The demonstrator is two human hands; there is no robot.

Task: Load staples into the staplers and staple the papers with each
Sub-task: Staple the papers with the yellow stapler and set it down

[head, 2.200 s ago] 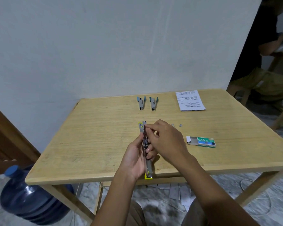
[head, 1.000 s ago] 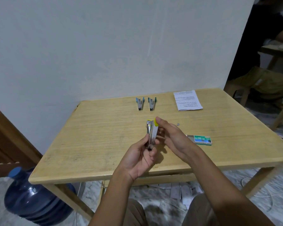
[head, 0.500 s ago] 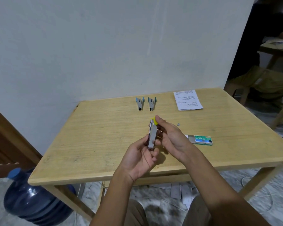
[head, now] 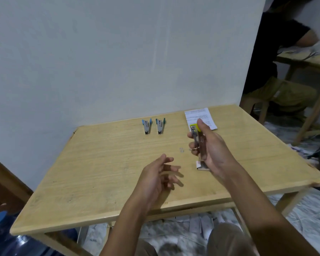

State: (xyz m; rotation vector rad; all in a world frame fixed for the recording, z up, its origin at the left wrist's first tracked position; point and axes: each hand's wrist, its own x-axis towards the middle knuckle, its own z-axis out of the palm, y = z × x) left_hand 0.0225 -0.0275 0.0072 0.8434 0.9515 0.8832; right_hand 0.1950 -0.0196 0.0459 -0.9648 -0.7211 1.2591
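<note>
Holding the yellow stapler (head: 194,136) above the worktop (head: 100,172), the right hand (head: 213,150) keeps its grip clamped around the stapler's body.
Papers (head: 198,112) lie just beyond the stapler, the blue stapler (head: 146,126) and the green stapler (head: 160,126) are well to its left, and the left hand (head: 155,177) hovers to its lower left with loose, empty fingers.

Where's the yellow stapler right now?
Head view, right of centre: the yellow stapler is held in the right hand above the table, just in front of the papers.
</note>
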